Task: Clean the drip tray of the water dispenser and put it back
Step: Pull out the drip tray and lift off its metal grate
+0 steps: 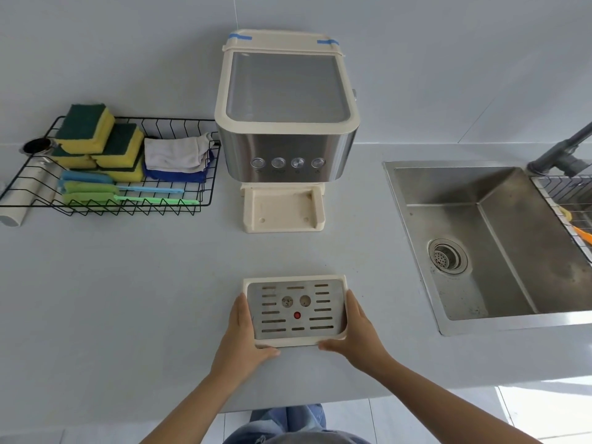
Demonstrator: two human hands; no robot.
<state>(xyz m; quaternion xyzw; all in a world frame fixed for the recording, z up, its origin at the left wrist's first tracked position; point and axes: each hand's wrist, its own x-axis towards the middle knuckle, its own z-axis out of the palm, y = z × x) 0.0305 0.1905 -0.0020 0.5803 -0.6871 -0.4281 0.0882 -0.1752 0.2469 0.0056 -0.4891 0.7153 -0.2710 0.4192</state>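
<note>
- I have the drip tray (296,310) flat on the countertop (144,299), near the front edge and directly in front of me, well apart from the water dispenser (286,123) at the back.
- My left hand (243,334) is on the tray's left short side, fingers (240,310) laid along that edge and thumb curled round the near left corner.
- My right hand (355,328) mirrors it on the right short side, thumb at the near right corner. Both hands are part-closed on the tray rim; neither has anything else in it. Whether the tray is lifted clear or resting, I cannot tell.
- The tray's long axis runs left to right across me, squarely between the two hands; both are equally near.
- The metal grille (296,307) sits in the cream frame, with specks visible in its two round holes. I judge the tray not yet cleaned.
- The empty cream base (283,208) under the dispenser lies straight ahead, long axis also left to right, so no turn is needed for refitting.
- The sink (496,245) lies to my right and somewhat further back; the wire basket (105,206) with sponges (99,139) and cloths (176,153) lies back left.
- Judgement: the next move turns on carrying the tray level to the right toward the sink; tilting risks the grille slipping out.
</note>
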